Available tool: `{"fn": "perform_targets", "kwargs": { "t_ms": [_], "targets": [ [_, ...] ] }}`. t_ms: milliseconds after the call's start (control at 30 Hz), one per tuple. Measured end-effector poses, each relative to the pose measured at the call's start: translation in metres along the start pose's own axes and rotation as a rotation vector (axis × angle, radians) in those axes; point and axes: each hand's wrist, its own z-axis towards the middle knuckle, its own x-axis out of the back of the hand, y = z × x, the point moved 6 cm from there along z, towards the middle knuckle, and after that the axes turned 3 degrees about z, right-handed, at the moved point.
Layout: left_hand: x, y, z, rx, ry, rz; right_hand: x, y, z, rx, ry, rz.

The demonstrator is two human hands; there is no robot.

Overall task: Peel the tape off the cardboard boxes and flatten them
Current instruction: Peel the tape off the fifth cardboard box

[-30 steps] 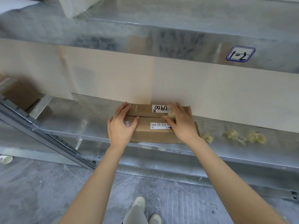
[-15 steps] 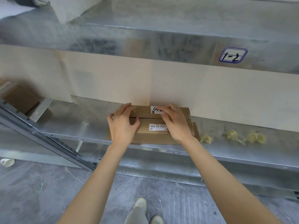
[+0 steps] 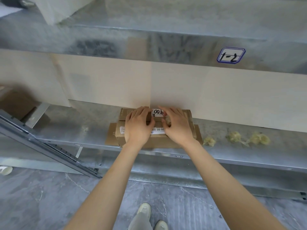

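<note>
Hands, head view: left hand (image 3: 138,128) lies on the left half of the box top, fingers nearly straight, pressing and gripping nothing. Right hand (image 3: 178,128) lies on the right half, fingers curved over the centre seam. A pale crumpled scrap (image 3: 167,121) shows beneath them; whether it is pinched cannot be told. The hands sit close together, thumbs near but apart.

Item: small cardboard box (image 3: 159,141), brown, flaps closed, contents hidden. It carries a handwritten label (image 3: 157,112) on the far flap and a printed label (image 3: 157,130) on the near one.

Location: on the galvanised shelf (image 3: 66,130), far edge against the pale back panel (image 3: 216,97), resting on a flattened cardboard sheet (image 3: 111,135).

Nearby: three wads of peeled tape (image 3: 234,136) on the shelf to the right. A shelf tag (image 3: 230,55) marked 1-2 is on the upper shelf. A paper cup (image 3: 5,170) stands on the floor at far left, interior not visible.

Hazards, as judged: tape pulled at a steep angle may tear away the paper face or snap short. The sheet underneath may let the box slide towards the near shelf edge. Pressing down before the seam is free would crush the flaps instead of folding them.
</note>
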Motion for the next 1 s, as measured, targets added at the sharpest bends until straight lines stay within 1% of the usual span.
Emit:
{"fn": "perform_targets", "kwargs": {
  "t_ms": [133, 267, 367, 500, 600, 733, 833, 933, 1000],
  "targets": [
    [0.001, 0.000, 0.000, -0.001, 0.015, 0.005, 0.000, 0.001, 0.000, -0.002, -0.026, 0.006],
    [0.001, 0.001, -0.001, 0.001, 0.036, -0.003, 0.003, 0.000, -0.001, 0.023, -0.091, -0.038],
    [0.002, 0.001, -0.001, 0.007, 0.050, 0.000, 0.014, 0.013, -0.005, -0.002, -0.102, -0.073],
    [0.002, 0.002, 0.000, 0.013, 0.059, 0.004, 0.043, 0.054, -0.018, -0.107, -0.027, -0.062],
    [0.002, 0.002, -0.001, 0.007, 0.072, 0.006, 0.055, 0.068, -0.026, -0.160, 0.015, -0.027],
    [0.003, 0.001, -0.002, 0.004, 0.081, 0.006, 0.055, 0.065, -0.029, -0.182, 0.068, -0.019],
    [0.002, 0.002, -0.001, 0.003, 0.080, 0.006, 0.058, 0.060, -0.027, -0.162, 0.105, -0.106],
    [0.002, 0.002, -0.001, 0.004, 0.080, 0.008, 0.066, 0.050, -0.021, -0.138, 0.185, -0.178],
    [0.002, 0.002, -0.001, 0.001, 0.083, 0.008, 0.068, 0.044, -0.018, -0.133, 0.201, -0.215]
  ]
}}
